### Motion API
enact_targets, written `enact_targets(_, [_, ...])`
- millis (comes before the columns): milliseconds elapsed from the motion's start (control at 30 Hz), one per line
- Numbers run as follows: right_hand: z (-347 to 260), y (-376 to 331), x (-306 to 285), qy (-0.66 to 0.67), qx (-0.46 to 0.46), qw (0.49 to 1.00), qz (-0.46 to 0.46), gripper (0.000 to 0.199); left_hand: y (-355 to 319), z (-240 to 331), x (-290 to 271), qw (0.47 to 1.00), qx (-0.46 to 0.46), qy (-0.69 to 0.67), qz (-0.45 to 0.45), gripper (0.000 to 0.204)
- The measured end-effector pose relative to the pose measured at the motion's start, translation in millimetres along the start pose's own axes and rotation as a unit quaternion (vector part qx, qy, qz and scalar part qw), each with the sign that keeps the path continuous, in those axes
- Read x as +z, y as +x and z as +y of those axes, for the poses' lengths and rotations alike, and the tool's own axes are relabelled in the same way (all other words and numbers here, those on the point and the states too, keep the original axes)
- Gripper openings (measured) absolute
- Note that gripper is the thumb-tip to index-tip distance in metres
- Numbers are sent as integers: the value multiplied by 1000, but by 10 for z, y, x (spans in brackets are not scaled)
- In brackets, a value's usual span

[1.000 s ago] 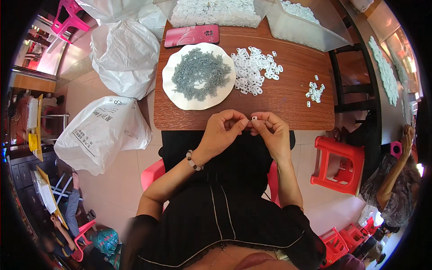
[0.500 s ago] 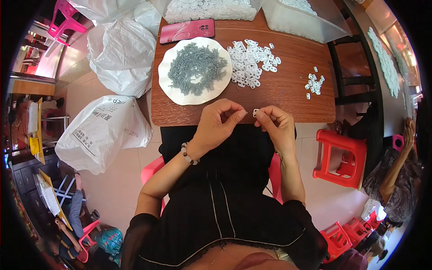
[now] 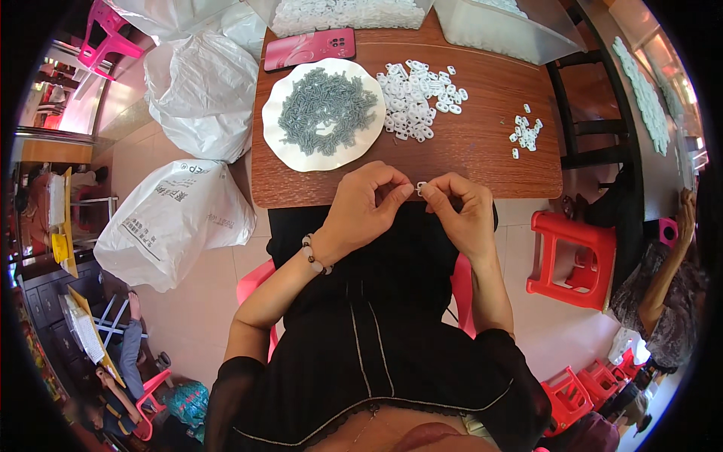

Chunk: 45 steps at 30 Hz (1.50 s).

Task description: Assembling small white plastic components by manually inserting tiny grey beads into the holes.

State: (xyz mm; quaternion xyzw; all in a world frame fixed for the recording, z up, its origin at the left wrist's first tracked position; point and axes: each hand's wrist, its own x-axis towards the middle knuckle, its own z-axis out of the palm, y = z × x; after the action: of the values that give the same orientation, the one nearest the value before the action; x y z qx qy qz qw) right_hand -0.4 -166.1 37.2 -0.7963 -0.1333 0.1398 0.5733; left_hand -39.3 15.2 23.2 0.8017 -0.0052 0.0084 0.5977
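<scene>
Closing the gap seen half a second ago, my left hand (image 3: pixel 361 202) is now holding its fingertips just beside those of my right hand (image 3: pixel 465 215). My right thumb and forefinger are pinching a white piece (image 3: pixel 420 189), which is sitting between the two hands, by the near edge of the table (image 3: pixel 489 162). My left thumb and forefinger are meeting at the tips; whether they are gripping anything small, I cannot tell. Beyond my fingers, a pile (image 3: pixel 410 102) of similar pieces is lying just right of a wavy plate (image 3: pixel 272 128), which is bearing grey tubes (image 3: pixel 324 113). Farther right, a smaller cluster (image 3: pixel 525 135) is lying well apart. Behind the plate, a pink phone (image 3: pixel 307 50) is resting flat; outermost, a red stool (image 3: pixel 572 282) is standing at right.
</scene>
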Motion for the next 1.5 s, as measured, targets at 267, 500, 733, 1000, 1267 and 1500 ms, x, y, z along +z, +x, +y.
enact_targets(267, [-49,-16,32,-3,-10,1000,4,13,-12,14,-9,1000,-4,27,-1,9])
enact_targets(500, [3,-35,79,-3,-16,1000,4,13,-51,-35,93,999,14,-15,47,8])
enact_targets(733, [-29,-28,23,20,-10,1000,6,12,-62,-62,131,996,-36,-75,37,7])
enact_targets(1000, [-23,-32,19,14,-5,1000,4,12,-71,-67,94,997,-24,-71,7,9])
enact_targets(1267, [-26,-28,29,0,-4,1000,-4,13,-68,-62,83,999,-14,-41,6,9])
enact_targets(1500, [-2,-37,68,-10,-21,1000,0,13,-84,-67,96,999,-32,-41,4,8])
